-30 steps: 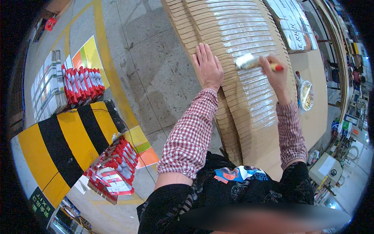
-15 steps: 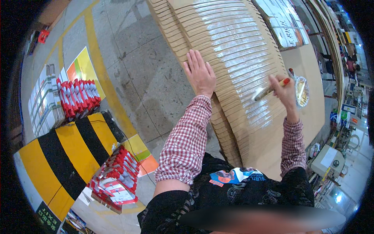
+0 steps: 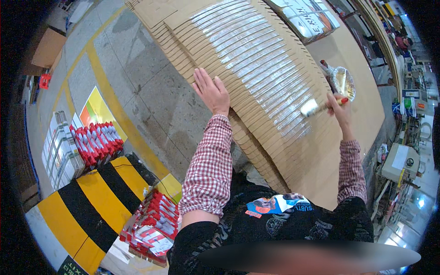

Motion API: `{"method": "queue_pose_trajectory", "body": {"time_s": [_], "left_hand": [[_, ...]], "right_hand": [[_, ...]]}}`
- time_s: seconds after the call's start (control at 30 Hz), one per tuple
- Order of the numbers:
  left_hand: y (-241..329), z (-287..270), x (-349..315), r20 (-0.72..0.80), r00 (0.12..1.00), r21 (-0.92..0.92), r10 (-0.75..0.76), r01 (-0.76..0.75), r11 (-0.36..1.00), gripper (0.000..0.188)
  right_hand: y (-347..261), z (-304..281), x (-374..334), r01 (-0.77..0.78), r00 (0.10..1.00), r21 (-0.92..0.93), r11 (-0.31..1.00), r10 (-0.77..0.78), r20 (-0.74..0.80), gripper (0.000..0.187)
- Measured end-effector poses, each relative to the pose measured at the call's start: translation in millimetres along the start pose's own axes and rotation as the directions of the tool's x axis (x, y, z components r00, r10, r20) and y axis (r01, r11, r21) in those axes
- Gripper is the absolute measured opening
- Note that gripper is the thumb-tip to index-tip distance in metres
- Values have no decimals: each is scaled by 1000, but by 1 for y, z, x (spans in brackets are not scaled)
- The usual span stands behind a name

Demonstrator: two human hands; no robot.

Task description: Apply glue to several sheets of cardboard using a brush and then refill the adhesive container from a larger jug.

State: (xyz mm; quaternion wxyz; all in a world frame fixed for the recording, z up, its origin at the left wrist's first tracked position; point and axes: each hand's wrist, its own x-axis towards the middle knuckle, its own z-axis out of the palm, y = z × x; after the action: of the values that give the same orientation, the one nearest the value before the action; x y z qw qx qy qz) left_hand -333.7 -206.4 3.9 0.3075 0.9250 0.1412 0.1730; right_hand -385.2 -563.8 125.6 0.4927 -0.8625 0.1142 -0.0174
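My left hand (image 3: 213, 95) lies flat, fingers stretched out, on the left edge of a layered stack of brown cardboard sheets (image 3: 183, 50). The sheets overlap like shingles, their edges forming many narrow steps. A glossy, whitish wet band (image 3: 256, 59) runs lengthwise over these steps. In my right hand (image 3: 338, 109) is a paintbrush (image 3: 310, 108) with pale bristles and a red-ended handle. Its bristles are at the band's right side, near its lower end; whether they touch the cardboard I cannot tell. A plastic-lined bowl (image 3: 352, 87) with yellowish contents stands just beyond my right hand.
A red-ended handle (image 3: 323, 63) shows beside the bowl. A strapped, printed white bundle (image 3: 306, 20) lies at the far right of the stack. On the left are a yellow-and-black striped block (image 3: 98, 195), red-and-white bundles (image 3: 97, 143) and the concrete floor (image 3: 151, 98). Machines (image 3: 399, 160) stand at right.
My right hand has moved the brush slightly toward me and toward the band's right side. My left hand stays flat on the cardboard. The whole view has shifted and turned somewhat.
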Motion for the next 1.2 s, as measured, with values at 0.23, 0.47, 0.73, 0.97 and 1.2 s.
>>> {"method": "queue_pose_trajectory", "body": {"time_s": [0.23,0.47,0.73,0.97,1.2], "left_hand": [[33,14,-76,-49,999,-117,12,-18,993,58],[29,9,-77,-9,1000,39,-16,17,999,57],[23,9,-71,-12,1000,81,-25,26,996,57],[26,9,-73,18,1000,114,-9,7,993,59],[27,6,-73,44,999,124,-15,10,992,59]], "right_hand": [[-20,35,60,268,963,179,947,-267,-31,20],[52,-27,-57,-3,994,70,998,-5,107,14],[2,-91,-26,-5,984,459,888,-79,162,27],[-26,-1,123,78,956,688,721,-250,153,21],[-65,84,187,303,934,177,937,-329,142,20]]}}
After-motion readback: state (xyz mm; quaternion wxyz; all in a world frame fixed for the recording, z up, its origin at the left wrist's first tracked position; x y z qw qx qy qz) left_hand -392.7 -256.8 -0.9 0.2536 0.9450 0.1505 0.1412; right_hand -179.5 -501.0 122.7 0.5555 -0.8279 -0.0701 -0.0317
